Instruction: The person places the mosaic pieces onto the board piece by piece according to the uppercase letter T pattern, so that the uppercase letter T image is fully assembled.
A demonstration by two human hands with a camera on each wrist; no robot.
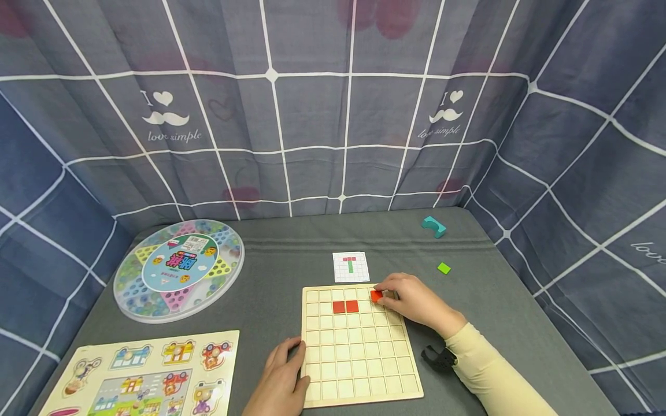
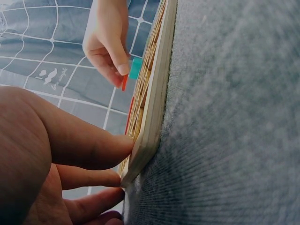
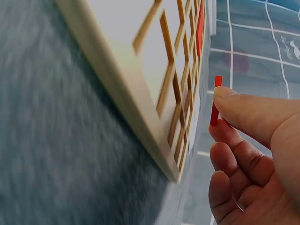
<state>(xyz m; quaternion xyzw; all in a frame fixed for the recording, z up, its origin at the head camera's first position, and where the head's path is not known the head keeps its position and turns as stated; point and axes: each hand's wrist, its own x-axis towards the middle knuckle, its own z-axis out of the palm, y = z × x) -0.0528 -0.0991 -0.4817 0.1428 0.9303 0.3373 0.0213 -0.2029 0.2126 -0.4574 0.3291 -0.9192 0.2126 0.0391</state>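
My right hand (image 1: 411,297) pinches a red square tile (image 1: 376,296) above the far right part of the wooden grid board (image 1: 364,403). In the right wrist view the tile (image 3: 216,101) appears edge-on between thumb and index finger, apart from the board. Two red tiles (image 1: 346,307) lie side by side in cells of the board's second row. My left hand (image 1: 281,375) rests against the board's left edge; its thumb and fingertips touch the rim (image 2: 152,117) in the left wrist view. Beyond the board lies a white pattern card (image 1: 359,267) with a red-and-green T.
A green square tile (image 1: 444,268) and a teal arch block (image 1: 434,226) lie at the right on the grey cloth. To the left are a round game board (image 1: 125,277) and a vehicle picture puzzle (image 1: 156,341). A curtain (image 1: 312,115) hangs behind.
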